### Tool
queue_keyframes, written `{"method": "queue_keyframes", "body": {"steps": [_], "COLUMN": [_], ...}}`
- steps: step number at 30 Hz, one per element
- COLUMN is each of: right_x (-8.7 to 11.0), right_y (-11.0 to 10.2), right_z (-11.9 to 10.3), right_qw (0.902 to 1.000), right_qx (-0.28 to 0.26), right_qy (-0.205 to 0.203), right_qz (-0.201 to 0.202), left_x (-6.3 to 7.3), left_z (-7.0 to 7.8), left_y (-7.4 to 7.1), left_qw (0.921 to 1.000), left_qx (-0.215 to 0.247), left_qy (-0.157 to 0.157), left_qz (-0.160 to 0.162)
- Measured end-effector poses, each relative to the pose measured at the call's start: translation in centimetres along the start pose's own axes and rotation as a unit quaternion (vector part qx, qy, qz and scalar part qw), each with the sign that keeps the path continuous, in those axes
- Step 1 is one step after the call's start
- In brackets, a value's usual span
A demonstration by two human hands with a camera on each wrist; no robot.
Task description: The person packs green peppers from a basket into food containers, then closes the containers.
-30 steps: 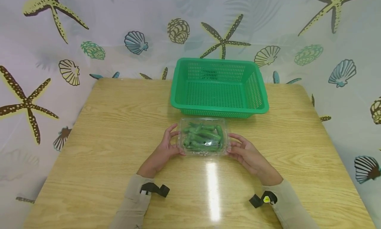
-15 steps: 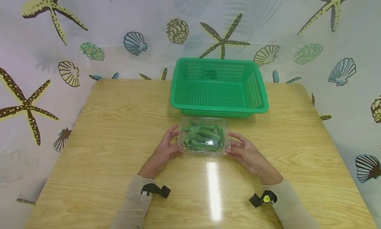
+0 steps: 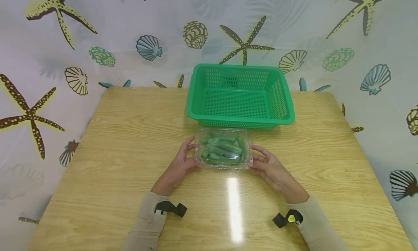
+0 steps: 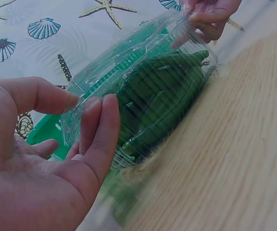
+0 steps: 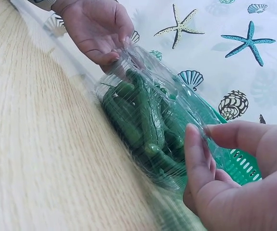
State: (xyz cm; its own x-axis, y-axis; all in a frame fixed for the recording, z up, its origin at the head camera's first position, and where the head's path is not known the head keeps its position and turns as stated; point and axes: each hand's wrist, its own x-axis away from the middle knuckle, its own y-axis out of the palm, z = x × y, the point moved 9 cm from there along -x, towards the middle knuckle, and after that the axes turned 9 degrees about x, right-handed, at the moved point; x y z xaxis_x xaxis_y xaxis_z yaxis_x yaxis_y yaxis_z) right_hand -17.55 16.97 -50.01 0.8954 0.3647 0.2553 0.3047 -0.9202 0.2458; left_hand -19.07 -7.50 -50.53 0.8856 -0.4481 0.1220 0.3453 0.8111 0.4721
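Observation:
A clear plastic clamshell box (image 3: 225,167), its lid closed, is on the table in front of the basket. Several green peppers (image 3: 225,145) show through its walls. At the near left corner my left hand (image 3: 177,167) pinches the rim between thumb and fingers. My right hand (image 3: 273,171) pinches the opposite rim at the near right corner. Both wrist views show fingertips (image 4: 112,108) against the box's thin clear flange, with the peppers (image 5: 145,115) lying inside. Whether the box bottom touches the table is hard to tell.
Just behind the box stands a green perforated plastic basket (image 3: 240,120). Everything sits on a light wood-grain table (image 3: 130,135). A white cloth (image 3: 130,22) printed with starfish and shells hangs around the table's back and sides.
The box has shifted very slightly away, toward the basket, over the last second. Both hands keep the same grip on it.

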Motion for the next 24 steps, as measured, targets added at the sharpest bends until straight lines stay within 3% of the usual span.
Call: {"method": "queue_keyframes", "body": {"steps": [8,18,24], "right_x": [-0.23,-0.26,-0.15], "right_y": [-0.05,0.22,0.12], "right_z": [0.61,0.63,0.72], "right_qw": [0.9998,0.9988,0.9987], "right_qx": [-0.017,-0.044,-0.047], "right_qy": [0.011,0.017,0.018], "right_qz": [-0.005,-0.012,-0.009], "left_x": [-0.11,-0.17,-0.14], "left_z": [-0.02,-0.68,-0.67], "left_y": [-0.05,-0.41,-0.27], "left_qw": [1.0000,0.9973,0.9978], "left_qx": [-0.007,0.065,0.059], "left_qy": [0.002,-0.022,-0.024], "left_qz": [0.001,0.028,0.020]}}
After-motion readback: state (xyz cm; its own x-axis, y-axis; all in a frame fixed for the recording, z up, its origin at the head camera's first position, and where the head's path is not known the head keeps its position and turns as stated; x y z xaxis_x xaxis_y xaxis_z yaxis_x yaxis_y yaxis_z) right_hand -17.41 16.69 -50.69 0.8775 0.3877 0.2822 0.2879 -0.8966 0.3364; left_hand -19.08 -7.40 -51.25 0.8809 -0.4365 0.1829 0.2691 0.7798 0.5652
